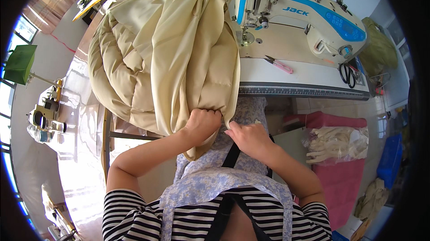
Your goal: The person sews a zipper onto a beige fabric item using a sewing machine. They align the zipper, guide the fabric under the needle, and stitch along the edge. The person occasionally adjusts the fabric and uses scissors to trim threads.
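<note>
A beige quilted, padded garment (124, 69) with a smooth lining lies over the table's front edge, left of a Jack sewing machine (295, 16). My left hand (205, 123) is closed in a fist on the garment's lower part near the edge. Just to its right, my right hand (250, 138) pinches the garment's narrow edge strip between thumb and fingers. Both hands are above my lap, over a floral apron (221, 180). The garment's upper part reaches close beside the machine's needle area; its far end runs out of view.
Pink-handled thread snips (282, 66) and black-handled scissors (346, 76) lie on the machine table, whose front edge carries a ruler strip (295, 91). At right, a plastic bag of pale strips (337, 143) rests on pink fabric (339, 187). A blue bin (389, 160) stands beyond.
</note>
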A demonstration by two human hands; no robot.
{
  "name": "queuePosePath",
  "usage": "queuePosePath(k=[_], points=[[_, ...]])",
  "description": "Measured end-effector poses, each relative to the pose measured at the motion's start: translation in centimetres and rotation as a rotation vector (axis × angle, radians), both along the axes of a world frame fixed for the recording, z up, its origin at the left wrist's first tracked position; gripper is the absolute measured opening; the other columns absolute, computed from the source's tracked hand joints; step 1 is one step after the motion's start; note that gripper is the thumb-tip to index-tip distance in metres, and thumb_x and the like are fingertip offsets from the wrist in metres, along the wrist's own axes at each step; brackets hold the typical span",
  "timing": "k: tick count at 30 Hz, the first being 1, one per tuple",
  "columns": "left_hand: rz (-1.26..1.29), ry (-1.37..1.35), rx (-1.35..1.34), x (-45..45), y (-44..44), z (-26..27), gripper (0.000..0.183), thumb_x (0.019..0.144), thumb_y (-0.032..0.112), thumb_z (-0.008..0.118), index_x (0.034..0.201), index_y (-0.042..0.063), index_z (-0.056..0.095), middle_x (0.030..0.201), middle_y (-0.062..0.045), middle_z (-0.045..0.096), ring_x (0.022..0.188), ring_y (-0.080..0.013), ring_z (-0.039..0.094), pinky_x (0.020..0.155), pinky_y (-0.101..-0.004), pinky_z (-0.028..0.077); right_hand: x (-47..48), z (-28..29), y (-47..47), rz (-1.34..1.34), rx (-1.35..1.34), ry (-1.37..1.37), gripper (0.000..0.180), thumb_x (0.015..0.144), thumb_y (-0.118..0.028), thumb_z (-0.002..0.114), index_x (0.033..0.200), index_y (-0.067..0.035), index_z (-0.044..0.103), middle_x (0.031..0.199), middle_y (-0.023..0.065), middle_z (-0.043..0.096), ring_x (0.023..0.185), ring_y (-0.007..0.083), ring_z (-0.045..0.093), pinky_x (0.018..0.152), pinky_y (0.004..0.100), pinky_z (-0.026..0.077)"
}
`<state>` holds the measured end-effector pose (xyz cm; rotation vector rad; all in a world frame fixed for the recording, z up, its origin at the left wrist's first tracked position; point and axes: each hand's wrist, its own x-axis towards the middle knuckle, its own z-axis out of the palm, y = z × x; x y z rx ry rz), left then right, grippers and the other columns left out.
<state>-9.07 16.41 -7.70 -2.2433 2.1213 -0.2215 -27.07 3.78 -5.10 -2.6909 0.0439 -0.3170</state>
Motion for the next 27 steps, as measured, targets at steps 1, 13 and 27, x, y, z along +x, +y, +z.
queuePosePath(k=[1, 13, 27], points=[[-0.019, 0.037, -0.028, 0.3, 0.2, -0.2, 0.021, 0.080, 0.025, 0.072, 0.071, 0.009, 0.062, 0.062, -0.005, 0.066, 0.056, -0.0220, 0.068, 0.047, -0.0360, 0.051, 0.0, -0.2, -0.3, -0.046, -0.037, 0.019, 0.027, 0.100, -0.031, 0.064, 0.093, -0.007, 0.056, 0.058, 0.0113, 0.063, 0.053, 0.0313, 0.066, 0.047, 0.0417, 0.050], [-0.010, -0.018, 0.403, 8.1, 4.8, 5.3, 0.014, 0.085, 0.019, 0.067, 0.074, 0.011, 0.065, 0.058, -0.008, 0.064, 0.055, -0.0266, 0.068, 0.050, -0.0403, 0.052, 0.1, 13.0, -19.2, -0.467, -0.239, -0.035, 0.015, 0.102, -0.020, 0.055, 0.097, -0.007, 0.062, 0.081, 0.0185, 0.071, 0.075, 0.0371, 0.071, 0.062, 0.0450, 0.055], [0.333, 0.819, -0.130, 7.4, -9.4, 12.4, 0.042, 0.102, 0.039, 0.060, 0.085, 0.002, 0.070, 0.066, -0.014, 0.067, 0.063, -0.0355, 0.065, 0.066, -0.0445, 0.052, 0.4, 8.5, -1.3, 0.377, 0.325, -0.141, 0.041, 0.101, -0.040, 0.060, 0.100, -0.001, 0.070, 0.084, 0.0125, 0.069, 0.077, 0.0286, 0.066, 0.072, 0.0403, 0.052]])
